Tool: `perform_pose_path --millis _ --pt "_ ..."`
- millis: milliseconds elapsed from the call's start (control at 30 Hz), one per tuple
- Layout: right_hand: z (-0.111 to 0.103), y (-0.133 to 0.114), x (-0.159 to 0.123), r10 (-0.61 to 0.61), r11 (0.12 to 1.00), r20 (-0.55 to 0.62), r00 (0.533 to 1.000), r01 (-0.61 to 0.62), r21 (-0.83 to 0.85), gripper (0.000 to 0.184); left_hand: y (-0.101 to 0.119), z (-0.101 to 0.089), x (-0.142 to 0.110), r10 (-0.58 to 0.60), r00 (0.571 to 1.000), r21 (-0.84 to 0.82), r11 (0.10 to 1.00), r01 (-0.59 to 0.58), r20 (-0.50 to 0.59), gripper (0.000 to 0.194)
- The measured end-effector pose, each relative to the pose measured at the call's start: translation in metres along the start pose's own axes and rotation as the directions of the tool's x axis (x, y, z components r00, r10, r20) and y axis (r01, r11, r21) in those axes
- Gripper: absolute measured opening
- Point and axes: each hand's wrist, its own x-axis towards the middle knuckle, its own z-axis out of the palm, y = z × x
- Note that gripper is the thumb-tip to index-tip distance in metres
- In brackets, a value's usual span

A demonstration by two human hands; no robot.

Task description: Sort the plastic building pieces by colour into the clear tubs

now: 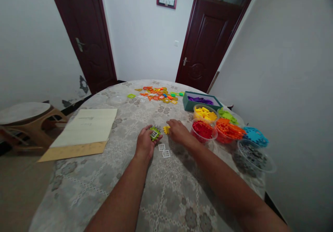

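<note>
The left hand is wrapped round a green block with a white pane on its face, which looks about all that's assembled so far. Just beside it, the right hand bends its fingers narrowly at a yellow piece, gripped or merely touched I can't tell. Nearer the person, two loose windows lie on the table, while the tubs and far pile seem plenty left over.
</note>
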Motion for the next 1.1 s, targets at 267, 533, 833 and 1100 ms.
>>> perform_pose_path --millis 267,533,833,1100 --pt "0.002 -0.003 -0.003 0.139 0.99 0.001 0.99 -0.139 0.02 0.048 0.003 0.002 0.001 -0.042 0.999 -0.049 0.998 0.042 -0.01 0.035" --pt "-0.048 -0.005 -0.051 0.002 0.982 -0.128 0.992 0.022 0.189 0.021 0.004 0.004 -0.001 -0.067 0.998 -0.018 0.998 0.067 0.003 0.034" --pt "-0.136 0.126 -0.04 0.313 0.922 -0.452 0.835 -0.382 -0.067 0.029 0.002 0.007 -0.006 -0.065 0.994 0.045 0.997 0.062 0.083 0.032" --pt "-0.129 0.171 -0.027 0.463 0.809 -0.429 0.775 -0.568 -0.152 0.038 -0.001 0.004 -0.006 -0.125 0.972 0.048 0.992 0.118 0.2 0.047"
